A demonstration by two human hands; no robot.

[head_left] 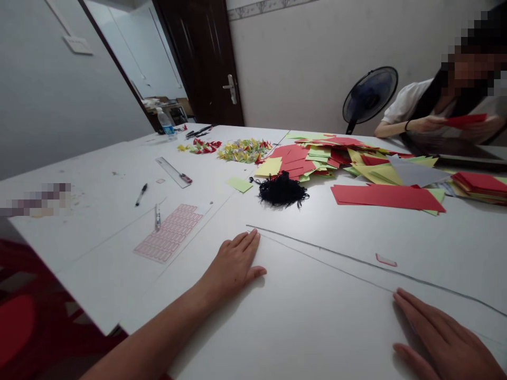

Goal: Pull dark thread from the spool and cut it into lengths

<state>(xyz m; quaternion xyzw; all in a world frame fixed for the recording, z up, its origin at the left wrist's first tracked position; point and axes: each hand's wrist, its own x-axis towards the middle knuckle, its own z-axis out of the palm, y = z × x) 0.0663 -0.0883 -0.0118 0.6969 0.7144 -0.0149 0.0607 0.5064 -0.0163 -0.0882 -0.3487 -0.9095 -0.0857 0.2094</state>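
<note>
My left hand (pixel 233 266) lies flat on a large white sheet (pixel 289 322), its fingertips at a dark pencil line (pixel 356 258). My right hand (pixel 439 338) presses flat on the same sheet at the lower right, and neither hand holds anything. A small pink paper loop (pixel 386 260) lies between them. Farther off sit a tangle of black thread (pixel 281 191) and long red paper strips (pixel 388 198). Beyond these lie heaps of red, yellow and green paper (pixel 317 158). A pink label sheet (pixel 168 233) is left of my left hand.
A seated person's hands (pixel 465 124) hold red paper at the table's far right. A clear ruler (pixel 173 172), a pen (pixel 141 194) and a pile of small folded paper shapes (pixel 243 150) lie on the white table (pixel 106 174). A water bottle (pixel 166 124) and standing fan (pixel 370 95) stand beyond.
</note>
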